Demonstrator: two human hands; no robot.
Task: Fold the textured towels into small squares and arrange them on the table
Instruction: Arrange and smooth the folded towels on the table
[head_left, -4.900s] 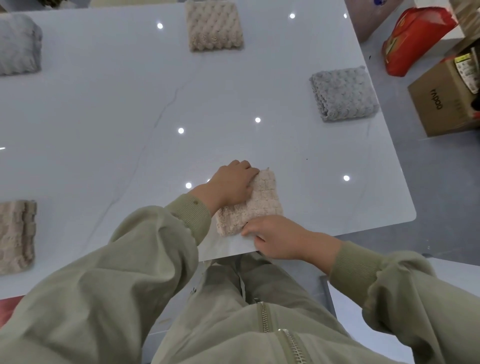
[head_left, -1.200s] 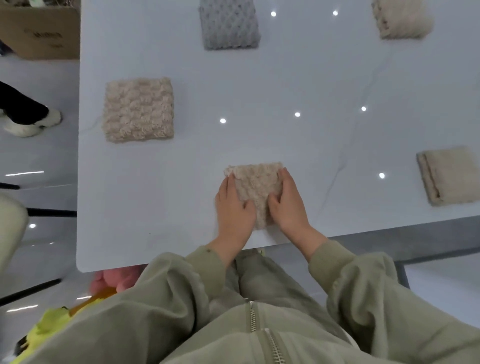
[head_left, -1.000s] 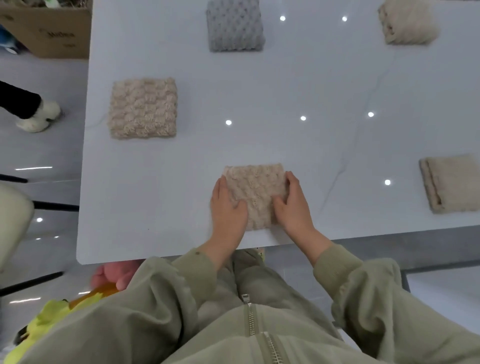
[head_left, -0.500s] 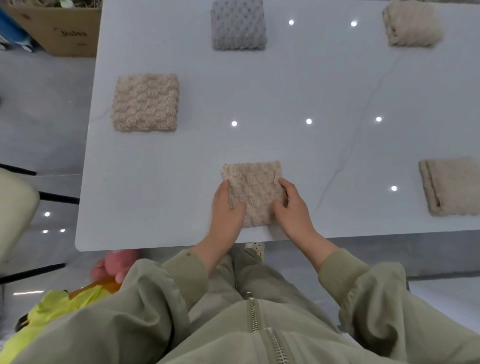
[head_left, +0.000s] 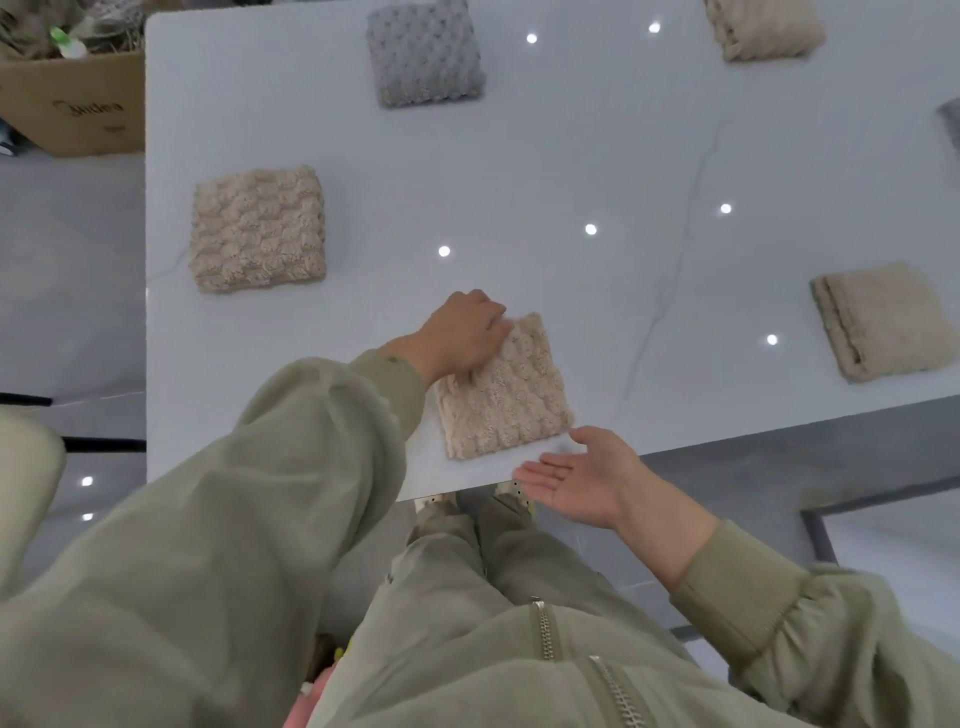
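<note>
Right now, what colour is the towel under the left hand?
The towel is beige, bumpy-textured; head view.

The near towel (head_left: 504, 387) lies on the surface (head_left: 571, 156) by its near edge, between the hands. The left hand (head_left: 462, 332) rests on its far-left corner. The right hand (head_left: 582, 480) hangs over the surface's near edge, just beside the towel's near-right corner. The left towel (head_left: 258, 228) lies left of the left hand and farther out. The far towel (head_left: 425, 52) lies well beyond the left hand. The right towel (head_left: 883, 319) lies well right of the right hand, and the corner towel (head_left: 763, 26) far beyond that hand. A box (head_left: 78, 104) stands on the floor, far left of the left hand, beside the surface.
</note>
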